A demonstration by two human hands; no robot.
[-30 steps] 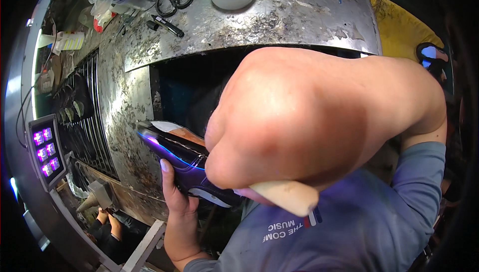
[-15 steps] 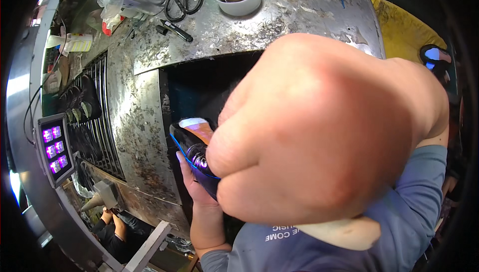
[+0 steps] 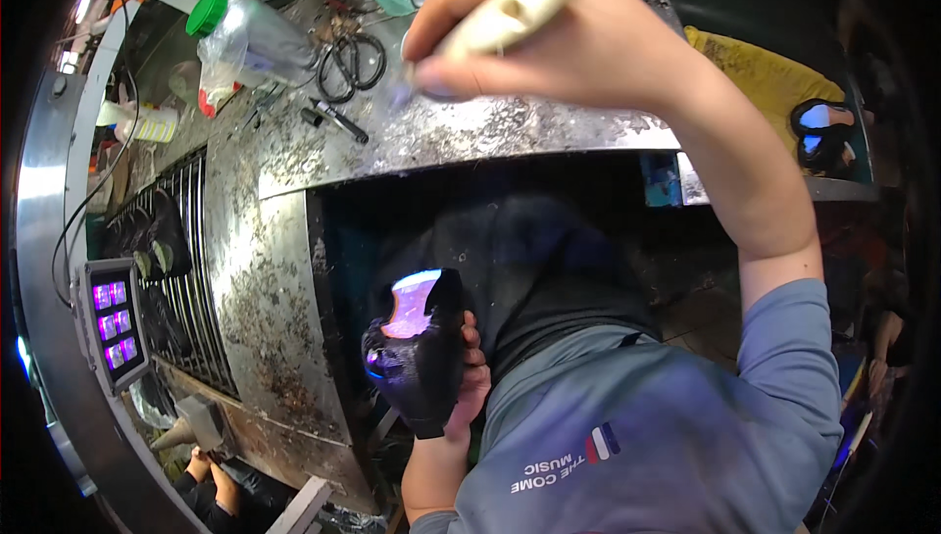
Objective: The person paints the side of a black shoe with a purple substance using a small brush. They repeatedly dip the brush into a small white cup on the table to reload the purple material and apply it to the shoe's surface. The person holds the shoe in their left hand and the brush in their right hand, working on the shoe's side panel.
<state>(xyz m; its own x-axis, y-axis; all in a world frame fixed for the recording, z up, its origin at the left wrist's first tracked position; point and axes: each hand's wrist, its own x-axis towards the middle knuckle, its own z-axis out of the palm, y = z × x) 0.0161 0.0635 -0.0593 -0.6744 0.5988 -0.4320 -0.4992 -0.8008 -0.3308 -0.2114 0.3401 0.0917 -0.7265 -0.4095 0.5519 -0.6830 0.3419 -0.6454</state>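
My left hand (image 3: 474, 367) is closed around a black shoe upper (image 3: 420, 377), which looks shaped like a boot and is held low in front of my lap. A strip of its underside glows purple-white under the lamp. Over the metal bench, my right hand (image 3: 598, 54) grips a brush with a pale handle (image 3: 505, 20) that has a hole near its end. The brush's tip, blurred by motion, points down toward the bench top. The white bowl seen earlier is hidden behind this hand.
Black-handled scissors (image 3: 350, 68), a black marker (image 3: 339, 122) and a clear jar with a green lid (image 3: 207, 15) lie on the stained bench. A lamp with purple lights (image 3: 116, 323) stands left, near a rack of black shoes (image 3: 169, 232). More shoes (image 3: 823, 132) rest on yellow cloth (image 3: 765, 73).
My right hand has moved from above the shoe up to the bench, and the brush now shows in it. The shoe has turned and come lower and to the right in my left hand.
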